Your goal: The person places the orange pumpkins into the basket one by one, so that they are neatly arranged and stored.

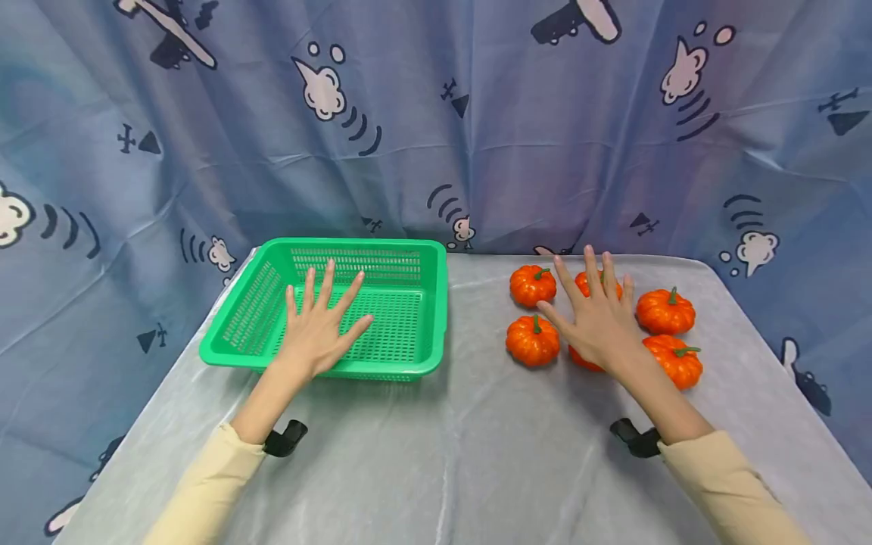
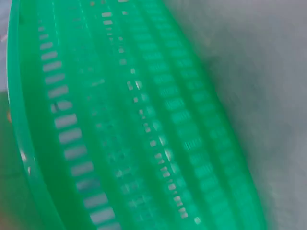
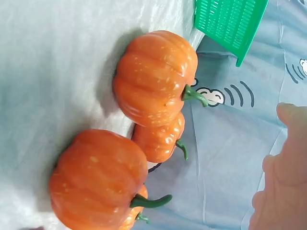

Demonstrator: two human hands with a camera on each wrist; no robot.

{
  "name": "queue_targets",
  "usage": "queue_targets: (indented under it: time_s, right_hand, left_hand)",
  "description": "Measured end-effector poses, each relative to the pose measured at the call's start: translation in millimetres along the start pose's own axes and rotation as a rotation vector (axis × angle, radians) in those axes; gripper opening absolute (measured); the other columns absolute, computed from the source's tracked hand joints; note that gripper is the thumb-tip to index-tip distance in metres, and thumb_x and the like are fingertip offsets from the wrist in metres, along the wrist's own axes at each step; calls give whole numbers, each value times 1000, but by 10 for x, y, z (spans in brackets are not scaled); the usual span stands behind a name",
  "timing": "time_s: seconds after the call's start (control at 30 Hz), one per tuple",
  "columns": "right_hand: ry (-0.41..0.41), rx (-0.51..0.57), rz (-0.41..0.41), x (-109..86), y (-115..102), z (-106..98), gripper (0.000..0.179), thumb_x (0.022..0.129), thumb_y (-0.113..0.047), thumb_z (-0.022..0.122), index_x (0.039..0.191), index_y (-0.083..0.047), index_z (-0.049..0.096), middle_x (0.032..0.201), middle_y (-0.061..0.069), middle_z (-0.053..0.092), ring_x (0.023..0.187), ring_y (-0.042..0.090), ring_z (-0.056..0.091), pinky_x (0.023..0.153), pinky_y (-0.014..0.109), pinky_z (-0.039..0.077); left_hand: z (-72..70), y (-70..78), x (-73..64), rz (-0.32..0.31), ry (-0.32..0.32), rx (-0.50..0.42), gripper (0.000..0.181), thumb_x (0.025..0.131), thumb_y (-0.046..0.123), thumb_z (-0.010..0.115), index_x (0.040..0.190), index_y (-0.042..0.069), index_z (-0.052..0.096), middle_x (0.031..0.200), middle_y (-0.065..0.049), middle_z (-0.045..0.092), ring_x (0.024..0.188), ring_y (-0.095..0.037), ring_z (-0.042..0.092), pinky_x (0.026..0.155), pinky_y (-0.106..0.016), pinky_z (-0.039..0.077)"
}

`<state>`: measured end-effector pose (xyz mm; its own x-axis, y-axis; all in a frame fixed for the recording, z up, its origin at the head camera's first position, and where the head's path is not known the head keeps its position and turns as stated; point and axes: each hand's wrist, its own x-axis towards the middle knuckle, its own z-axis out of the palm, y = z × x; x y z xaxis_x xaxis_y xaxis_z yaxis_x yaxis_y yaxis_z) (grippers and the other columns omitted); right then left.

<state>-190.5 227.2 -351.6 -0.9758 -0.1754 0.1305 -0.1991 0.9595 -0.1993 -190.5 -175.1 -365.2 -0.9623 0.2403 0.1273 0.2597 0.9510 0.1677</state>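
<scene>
My left hand [image 1: 315, 333] hovers with spread fingers over the front of a green plastic basket [image 1: 440, 303], overlapping its near rim in the head view. The basket's slotted side [image 2: 144, 115] fills much of the left wrist view. On the right, my right hand [image 1: 598, 322] is stretched out, fingers apart, above several small orange pumpkins with green stems. One pumpkin [image 1: 532, 341] sits left of that hand, another [image 1: 666, 311] right of it; two are partly hidden beneath it. The right wrist view shows a pumpkin [image 3: 156, 76] close up, with fingers [image 3: 288, 167] at the right edge.
A pale grey cloth [image 1: 443, 454] covers the table. Behind it hangs a blue curtain [image 1: 436, 151] printed with planes and clouds. Another pumpkin [image 1: 533, 286] stands near the table's back edge, and one more [image 1: 674, 362] lies beside my right wrist.
</scene>
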Motion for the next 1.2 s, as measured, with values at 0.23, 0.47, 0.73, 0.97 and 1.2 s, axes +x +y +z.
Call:
queue_targets:
  time_s: [0.23,0.47,0.73,0.97,1.2]
  right_hand:
    - [20,32,-19,-117,103,45,77,95,-61,34,156,-22,8,157,14,-20,141,38,-22,106,66,-14]
    - [68,79,-43,-353,392,42,75,97,-52,42,155,-14,14,158,19,-13,142,39,-16,108,67,-8]
    - [169,118,-59,-663,845,-39,74,94,-40,54,154,-14,20,157,26,1,143,41,-10,112,60,-8]
    - [41,273,-66,-925,1188,-32,80,92,-30,61,154,-13,14,158,19,-8,143,35,-18,104,69,-13]
    - [-106,379,43,-1102,1372,95,94,88,-34,66,155,-22,1,158,21,-7,141,43,-16,88,83,3]
  left_hand:
    - [-91,-322,-161,16,-28,19,73,93,66,32,154,36,7,159,-9,-14,144,-34,-15,109,-65,-9]
    - [-179,-735,-321,-26,21,-29,73,94,63,34,155,34,4,159,-11,-11,143,-42,-6,107,-70,-1]
    - [-198,-1073,-456,-78,77,-53,72,96,59,35,155,33,1,159,-17,-6,141,-47,-7,104,-73,0]
    - [-156,-1232,-498,-120,57,-116,71,98,58,31,154,32,-3,158,-19,-12,140,-45,-15,103,-74,-3]
    - [-159,-1371,-543,-152,40,-166,71,98,56,33,154,30,-3,157,-18,-16,138,-48,-17,102,-76,-2]
